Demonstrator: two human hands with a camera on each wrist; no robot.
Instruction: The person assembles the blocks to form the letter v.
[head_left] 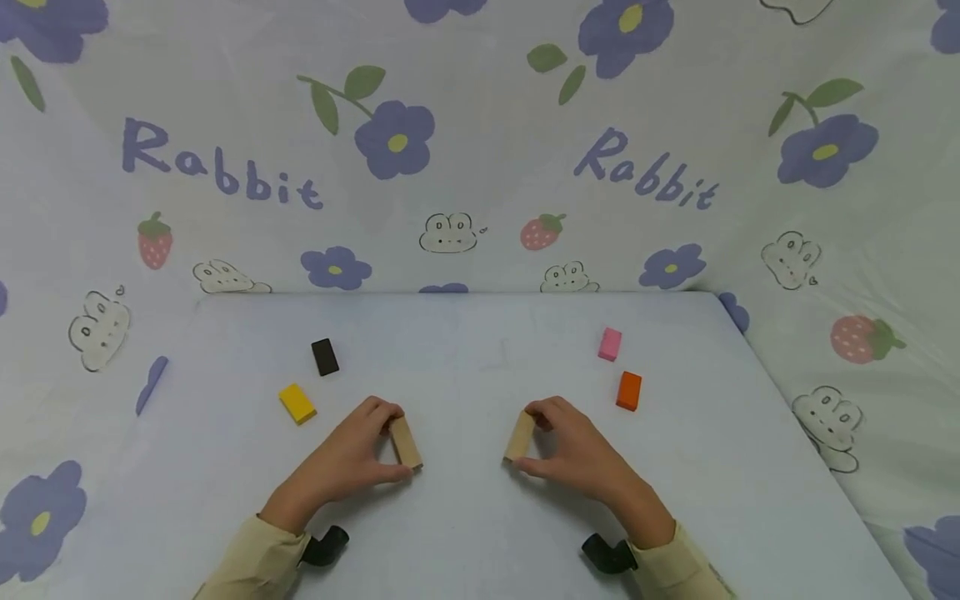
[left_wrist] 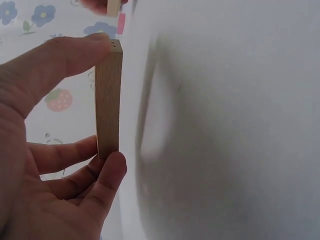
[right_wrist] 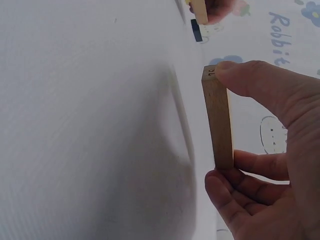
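Note:
Near the middle of the table, my left hand pinches a plain wooden block by its two ends, thumb at the near end and fingers at the far one. Opposite it, my right hand grips a second wooden block the same way. A gap of bare table lies between the two blocks, which lean toward each other at their far ends or apart as seen from above. In the wrist views, dark marks show on the end of the left block and of the right block, beside each thumb.
On the left of the white table lie a black block and a yellow block. A pink block and an orange block lie on the right. A printed cloth hangs behind the table's back edge.

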